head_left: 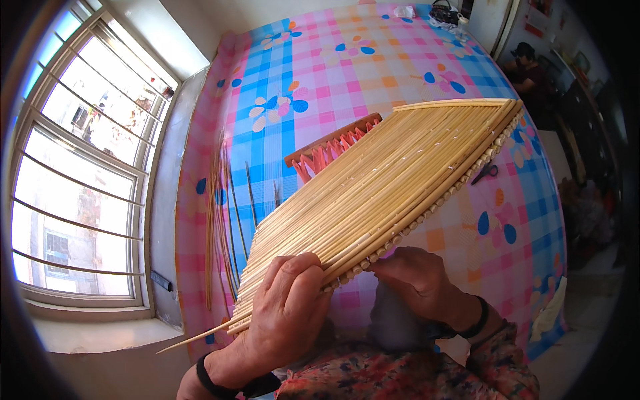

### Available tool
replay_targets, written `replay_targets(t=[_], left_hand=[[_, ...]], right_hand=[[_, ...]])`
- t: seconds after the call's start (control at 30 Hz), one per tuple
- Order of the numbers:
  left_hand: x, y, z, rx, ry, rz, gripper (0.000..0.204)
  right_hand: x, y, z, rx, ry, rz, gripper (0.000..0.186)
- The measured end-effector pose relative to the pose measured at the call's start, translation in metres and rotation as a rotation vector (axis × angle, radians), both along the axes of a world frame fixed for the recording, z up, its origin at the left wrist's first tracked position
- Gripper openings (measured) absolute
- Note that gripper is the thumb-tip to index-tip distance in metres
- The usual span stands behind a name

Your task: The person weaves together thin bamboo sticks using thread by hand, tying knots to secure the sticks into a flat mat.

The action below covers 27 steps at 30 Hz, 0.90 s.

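Note:
A panel of straw-coloured stalks (373, 180), laid side by side and joined, is held tilted in front of me. Small white stitch marks dot its face, and a row of cut stalk ends runs along its right edge. My left hand (287, 307) is closed round its near left end, thumb side up. One pointed stalk (193, 340) sticks out to the left beneath that hand. At the near right edge, my right hand (420, 283) is closed with its fingertips pinched against the cut ends. Anything small inside this pinch is hidden.
Loose thin stalks (215, 227) lie on the checked, flowered cover (320, 53) at left. Behind the panel is a wooden bar with pink strands (333, 143). Dark-handled scissors (485, 174) lie at right. A barred window (80, 200) stands left; a person (525, 70) is at far right.

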<state>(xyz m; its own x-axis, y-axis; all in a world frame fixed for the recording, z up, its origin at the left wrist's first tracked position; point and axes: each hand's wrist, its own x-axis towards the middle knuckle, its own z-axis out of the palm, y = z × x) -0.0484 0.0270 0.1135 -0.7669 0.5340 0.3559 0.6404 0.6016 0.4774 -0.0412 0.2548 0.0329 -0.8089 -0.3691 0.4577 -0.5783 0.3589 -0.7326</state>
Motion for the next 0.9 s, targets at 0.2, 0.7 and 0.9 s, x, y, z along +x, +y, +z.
replay_targets(t=[0.2,0.7,0.9], left_hand=[[0.004,0.001,-0.003,-0.001,0.050,0.003,0.032],[0.006,-0.002,-0.006,0.003,0.068,-0.001,0.031],[0.006,-0.002,-0.005,-0.004,0.078,-0.017,0.032]], right_hand=[[0.001,-0.003,0.004,-0.022,-0.026,0.011,0.039],[0.003,-0.004,0.008,-0.049,-0.138,0.071,0.032],[0.004,-0.005,0.010,-0.132,-0.190,0.102,0.031]])
